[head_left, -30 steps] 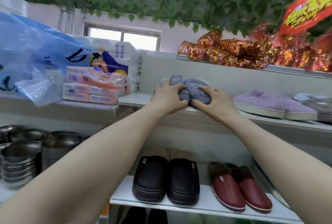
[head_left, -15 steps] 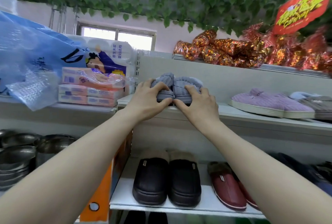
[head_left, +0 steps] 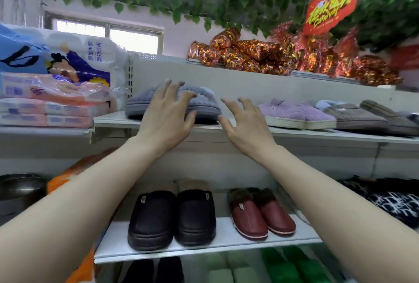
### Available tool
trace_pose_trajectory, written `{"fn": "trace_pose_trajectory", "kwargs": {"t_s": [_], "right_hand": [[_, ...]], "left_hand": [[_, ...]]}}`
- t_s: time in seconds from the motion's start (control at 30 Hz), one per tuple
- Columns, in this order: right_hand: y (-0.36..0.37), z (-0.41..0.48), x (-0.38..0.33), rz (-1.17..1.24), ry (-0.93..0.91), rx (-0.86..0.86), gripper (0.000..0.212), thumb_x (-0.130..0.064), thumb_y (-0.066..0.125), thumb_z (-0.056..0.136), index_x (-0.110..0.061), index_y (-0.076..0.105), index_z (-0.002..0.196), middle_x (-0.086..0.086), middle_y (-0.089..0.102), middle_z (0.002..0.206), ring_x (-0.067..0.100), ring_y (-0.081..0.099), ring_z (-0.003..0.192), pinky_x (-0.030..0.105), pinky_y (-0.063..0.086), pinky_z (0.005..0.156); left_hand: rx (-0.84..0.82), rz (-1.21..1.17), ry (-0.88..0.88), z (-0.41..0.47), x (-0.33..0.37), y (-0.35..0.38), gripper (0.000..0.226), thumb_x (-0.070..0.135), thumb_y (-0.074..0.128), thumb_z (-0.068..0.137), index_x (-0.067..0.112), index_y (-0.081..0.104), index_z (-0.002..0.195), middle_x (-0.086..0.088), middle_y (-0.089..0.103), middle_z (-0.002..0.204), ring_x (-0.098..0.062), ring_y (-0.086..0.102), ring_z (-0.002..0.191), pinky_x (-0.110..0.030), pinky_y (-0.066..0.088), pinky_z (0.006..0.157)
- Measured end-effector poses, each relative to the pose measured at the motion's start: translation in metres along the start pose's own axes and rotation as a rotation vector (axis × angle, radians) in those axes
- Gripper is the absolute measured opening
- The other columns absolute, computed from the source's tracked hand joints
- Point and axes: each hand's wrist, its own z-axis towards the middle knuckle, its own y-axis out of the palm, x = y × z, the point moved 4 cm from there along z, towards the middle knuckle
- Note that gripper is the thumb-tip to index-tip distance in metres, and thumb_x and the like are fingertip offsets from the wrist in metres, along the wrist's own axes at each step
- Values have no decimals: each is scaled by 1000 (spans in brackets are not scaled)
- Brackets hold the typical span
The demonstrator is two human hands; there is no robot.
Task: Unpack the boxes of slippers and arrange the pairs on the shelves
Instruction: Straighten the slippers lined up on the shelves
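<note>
The pair of grey slippers (head_left: 204, 105) sits at the left end of the upper shelf (head_left: 317, 134), lying sideways along its front edge. The left hand (head_left: 166, 119) is spread wide, holding nothing, and lies in front of the pair's middle; whether its fingertips touch the fabric cannot be told. The right hand (head_left: 246, 126), fingers also splayed and empty, hovers just beside the pair's right end, between it and the lilac slippers (head_left: 294, 112). Black slippers (head_left: 172, 217) stand on the lower shelf (head_left: 204, 251).
</note>
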Motion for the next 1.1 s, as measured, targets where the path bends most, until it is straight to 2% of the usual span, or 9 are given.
{"fn": "trace_pose_trajectory", "kwargs": {"t_s": [0.13,0.27,0.4,0.5,0.6,0.67,0.8,0.93,1.1], "right_hand": [[-32,-15,84,-90,59,21,50,-42,45,99,-32,39,148,15,40,148,34,36,136,47,32,109],[-63,-25,174,-118,132,22,50,-39,46,98,-31,39,147,17,43,143,37,38,133,47,33,107],[-73,-24,253,-94,190,-62,61,-55,47,92,-38,33,149,17,40,143,38,38,132,47,35,107],[-71,-13,287,-29,195,-138,70,-65,51,85,-41,31,148,16,38,143,37,38,134,46,35,108],[-63,-3,297,70,196,-200,74,-69,56,83,-37,37,147,13,38,145,34,41,134,43,35,108],[-57,2,296,103,161,-209,72,-71,56,82,-38,41,144,10,43,141,32,44,131,42,36,107],[-50,9,280,125,135,-197,63,-67,56,83,-42,46,140,10,49,134,33,50,125,38,39,101],[-47,2,249,133,106,-125,59,-64,56,85,-43,48,140,10,51,129,32,53,120,35,40,95],[-48,-3,222,129,147,-101,60,-64,55,85,-41,48,140,11,44,129,37,54,115,36,42,96]], "left_hand": [[-51,-118,52,14,71,27,50,35,57,92,22,44,138,-10,32,151,-29,26,141,-42,28,112],[-93,-131,53,34,138,69,54,40,55,93,24,39,143,-8,31,152,-28,29,140,-41,31,110],[-198,-222,-27,63,206,120,59,46,55,91,25,36,143,-9,32,151,-30,36,136,-42,34,107],[-243,-261,-112,84,235,149,62,53,56,88,30,37,142,-9,40,143,-31,42,128,-40,38,102],[-276,-233,-191,99,242,165,64,57,56,84,33,38,140,-7,45,138,-32,45,124,-40,41,101],[-295,-225,-227,104,241,169,61,53,56,85,35,39,141,-8,45,140,-33,46,125,-39,40,102],[-299,-213,-212,101,233,165,50,40,51,90,40,42,139,-8,48,140,-33,49,122,-33,40,98],[-287,-180,-187,89,212,146,51,40,51,90,44,41,140,-4,51,138,-29,51,121,-31,40,96],[-272,-145,-126,78,191,133,50,44,52,91,44,40,139,-5,55,133,-29,52,119,-32,42,90]]}}
